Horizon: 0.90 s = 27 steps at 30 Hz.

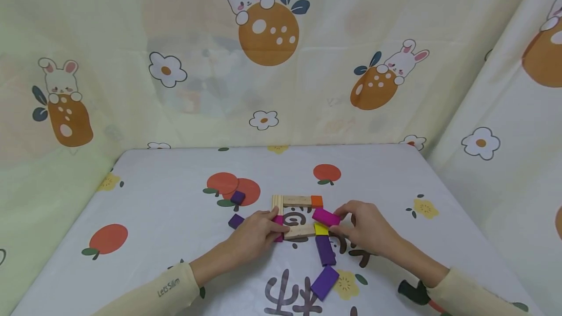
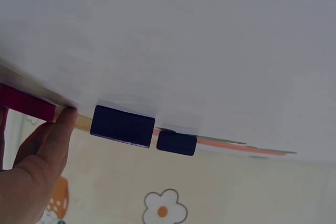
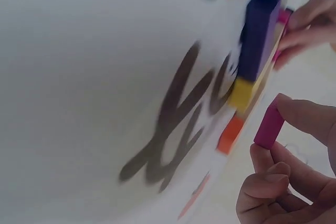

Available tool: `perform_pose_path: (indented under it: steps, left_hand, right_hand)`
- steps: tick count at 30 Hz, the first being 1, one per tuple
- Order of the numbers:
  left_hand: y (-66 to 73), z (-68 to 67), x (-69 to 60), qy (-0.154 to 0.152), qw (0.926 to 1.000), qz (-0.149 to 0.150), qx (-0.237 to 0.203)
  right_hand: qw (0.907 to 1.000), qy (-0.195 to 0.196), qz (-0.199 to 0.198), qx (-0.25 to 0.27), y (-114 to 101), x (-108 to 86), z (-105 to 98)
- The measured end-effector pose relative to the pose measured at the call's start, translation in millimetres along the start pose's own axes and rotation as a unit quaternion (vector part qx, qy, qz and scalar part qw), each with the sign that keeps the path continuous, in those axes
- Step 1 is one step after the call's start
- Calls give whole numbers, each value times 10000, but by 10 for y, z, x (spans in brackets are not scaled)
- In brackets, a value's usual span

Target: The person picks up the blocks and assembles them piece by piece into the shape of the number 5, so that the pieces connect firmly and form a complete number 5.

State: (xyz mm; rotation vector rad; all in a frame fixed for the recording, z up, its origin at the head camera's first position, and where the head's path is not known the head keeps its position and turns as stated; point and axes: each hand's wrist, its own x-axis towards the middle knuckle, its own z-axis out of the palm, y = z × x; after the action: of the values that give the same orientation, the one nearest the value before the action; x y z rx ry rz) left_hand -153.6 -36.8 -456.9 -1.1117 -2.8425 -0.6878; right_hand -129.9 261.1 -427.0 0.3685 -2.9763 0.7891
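My right hand [image 1: 366,226] pinches a magenta block [image 1: 326,217] between thumb and finger, tilted above the yellow block [image 1: 321,229]. In the right wrist view that magenta block [image 3: 269,124] shows clear of the row. Fairly straight fingers of my left hand [image 1: 254,230] rest on the outline's left side, touching another magenta block [image 1: 280,220] and reaching over the end of a plain wooden block [image 1: 300,231]. Farther back lie a second wooden block [image 1: 297,201] and an orange block [image 1: 316,201]. Light wooden pieces [image 1: 277,202] form the back left corner.
Two purple blocks [image 1: 325,250] [image 1: 325,283] trail from the yellow block toward the front. Two dark purple blocks [image 1: 238,197] [image 1: 236,221] lie beyond my left hand. A printed cloth [image 1: 167,238] covers the table, and a patterned curtain [image 1: 197,106] hangs behind.
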Motion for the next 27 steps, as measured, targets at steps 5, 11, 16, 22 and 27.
perform_pose_path:
  steps: [5,11,16,22,27]
  left_hand:
    - [-4,-6,-4,57,9999,90,-2]
    - [7,-10,-2,69,10000,67,-11]
    - [13,-1,-6,5,10000,-4,49]
    - [8,7,-3,-88,9998,-155,129]
    - [5,1,5,-116,9996,-200,166]
  right_hand:
    - [9992,-225,-270,182,-171,-78,40]
    - [9964,-654,-475,274,-303,-141,129]
    - [9933,-989,-589,114,-398,-201,210]
    - [9898,-1199,-762,-93,-494,-255,303]
    - [9872,-1258,-965,-160,-526,-255,366]
